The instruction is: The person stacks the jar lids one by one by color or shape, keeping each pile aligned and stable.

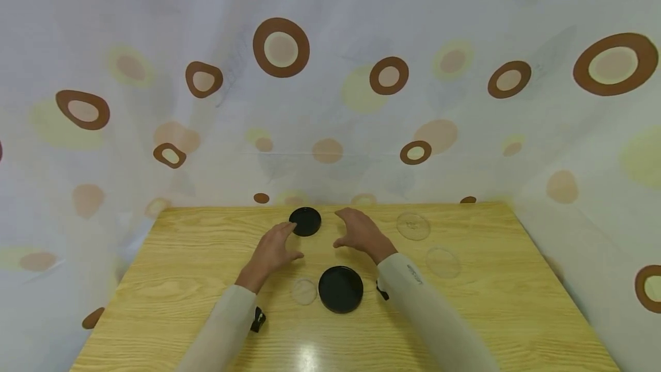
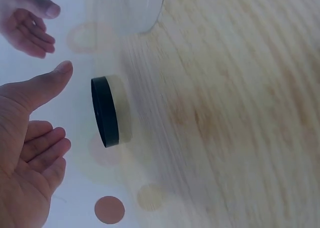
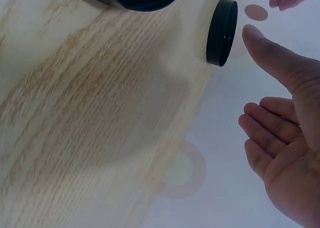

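My left hand hovers over the table with thumb and fingers spread apart, holding nothing. Its fingertips overlap the near edge of a small black round lid at the back of the table. To the right of that lid is my right hand, also empty, thumb apart from the fingers. In the left wrist view the lid shows its low rim beyond the left hand. The right wrist view has the same lid past the thumb of the right hand.
Between the forearms lies a larger black round dish, with a small clear disc on its left. Two clear round dishes lie right of the right hand. A patterned curtain stands behind the wooden table.
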Motion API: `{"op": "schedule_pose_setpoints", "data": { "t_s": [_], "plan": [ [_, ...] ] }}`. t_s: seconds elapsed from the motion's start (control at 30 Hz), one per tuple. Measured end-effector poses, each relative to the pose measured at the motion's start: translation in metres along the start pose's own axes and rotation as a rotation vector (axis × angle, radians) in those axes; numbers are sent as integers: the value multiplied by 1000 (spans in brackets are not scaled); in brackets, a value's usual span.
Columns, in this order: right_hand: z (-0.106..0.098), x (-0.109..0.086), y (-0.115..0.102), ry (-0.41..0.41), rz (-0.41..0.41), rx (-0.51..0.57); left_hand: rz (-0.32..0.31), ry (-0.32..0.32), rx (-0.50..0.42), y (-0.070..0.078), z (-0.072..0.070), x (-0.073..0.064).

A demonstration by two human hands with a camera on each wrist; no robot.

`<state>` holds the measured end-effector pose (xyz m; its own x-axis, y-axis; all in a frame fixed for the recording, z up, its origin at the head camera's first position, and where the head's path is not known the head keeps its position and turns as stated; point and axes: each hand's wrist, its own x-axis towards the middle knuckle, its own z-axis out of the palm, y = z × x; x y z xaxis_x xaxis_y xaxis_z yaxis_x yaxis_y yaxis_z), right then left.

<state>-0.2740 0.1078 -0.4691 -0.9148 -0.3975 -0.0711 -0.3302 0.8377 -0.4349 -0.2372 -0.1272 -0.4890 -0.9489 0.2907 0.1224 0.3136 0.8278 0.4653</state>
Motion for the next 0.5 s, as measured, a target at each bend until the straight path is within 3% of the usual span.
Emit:
{"op": "schedule_pose_setpoints", "data": {
  "t_s": [0.23,0.5],
  "plan": [
    [4,11,6,12,36,7,-1,-5,-12,-7,5,13],
    [6,25,-2,-5,-4,17,-49,32,-54,-19,5,23]
  ]
}}
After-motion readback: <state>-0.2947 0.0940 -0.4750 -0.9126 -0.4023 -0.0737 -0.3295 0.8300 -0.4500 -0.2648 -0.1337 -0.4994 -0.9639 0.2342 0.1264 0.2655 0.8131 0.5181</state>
